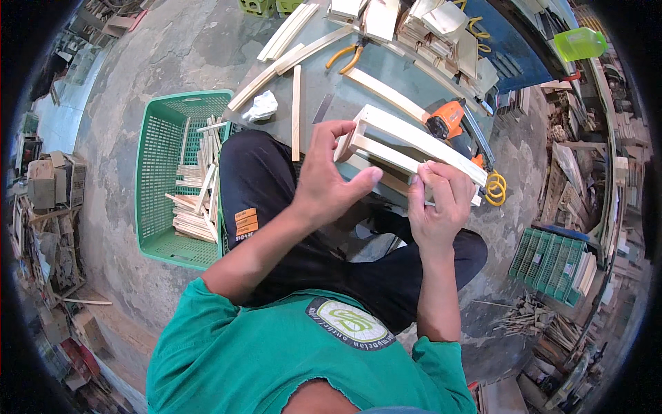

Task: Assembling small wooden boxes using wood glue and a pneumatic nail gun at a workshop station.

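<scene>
fingers of left hand [324, 183] and right hand [438, 200] close on the small wooden frame [403, 148] held over the bench [331, 90] beside the orange nailer [448, 124]; steady both ends, keeping slats square.

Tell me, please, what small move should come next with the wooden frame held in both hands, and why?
Probably press the loose slat flush into the wooden frame: the right hand pinches its near end, the left hand steadies the other side, and the orange nail gun lies idle behind it.
</scene>
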{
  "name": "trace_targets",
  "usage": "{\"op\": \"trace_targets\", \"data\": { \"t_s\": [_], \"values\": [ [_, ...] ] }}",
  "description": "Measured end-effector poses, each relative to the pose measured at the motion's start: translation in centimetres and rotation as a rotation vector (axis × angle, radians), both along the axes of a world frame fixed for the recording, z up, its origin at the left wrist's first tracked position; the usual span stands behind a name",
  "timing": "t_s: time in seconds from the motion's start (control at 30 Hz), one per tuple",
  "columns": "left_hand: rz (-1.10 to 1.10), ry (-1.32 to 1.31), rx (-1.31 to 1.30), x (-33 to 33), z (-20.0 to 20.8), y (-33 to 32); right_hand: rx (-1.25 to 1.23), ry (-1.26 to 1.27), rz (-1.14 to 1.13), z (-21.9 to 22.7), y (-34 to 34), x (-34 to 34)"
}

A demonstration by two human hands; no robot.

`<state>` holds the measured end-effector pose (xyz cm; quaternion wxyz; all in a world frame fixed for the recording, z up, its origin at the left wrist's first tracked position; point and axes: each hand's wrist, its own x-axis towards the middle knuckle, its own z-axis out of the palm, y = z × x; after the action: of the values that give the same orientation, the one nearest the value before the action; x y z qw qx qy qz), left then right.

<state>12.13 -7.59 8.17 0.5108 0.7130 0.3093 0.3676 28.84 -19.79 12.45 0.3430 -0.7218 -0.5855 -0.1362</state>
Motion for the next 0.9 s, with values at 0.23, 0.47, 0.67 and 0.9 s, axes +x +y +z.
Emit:
{"op": "trace_targets", "data": {
  "t_s": [0.23,0.47,0.67,0.9],
  "values": [
    [0.138,-0.179,-0.356,3.2,0.5,-1.8,0.024,-0.014,-0.003,0.0,0.0,0.1],
    [0.116,-0.083,-0.367,3.2,0.5,-1.3,0.143,0.095,0.015,0.1,-2.5,1.5],
    [0.118,-0.072,-0.324,2.9,-0.3,-1.2,-0.002,0.308,-0.113,1.6,-8.4,7.0],
    [0.075,-0.173,-0.391,3.1,0.4,-1.5,-0.142,0.439,-0.006,0.7,-8.9,9.3]
  ]
}}
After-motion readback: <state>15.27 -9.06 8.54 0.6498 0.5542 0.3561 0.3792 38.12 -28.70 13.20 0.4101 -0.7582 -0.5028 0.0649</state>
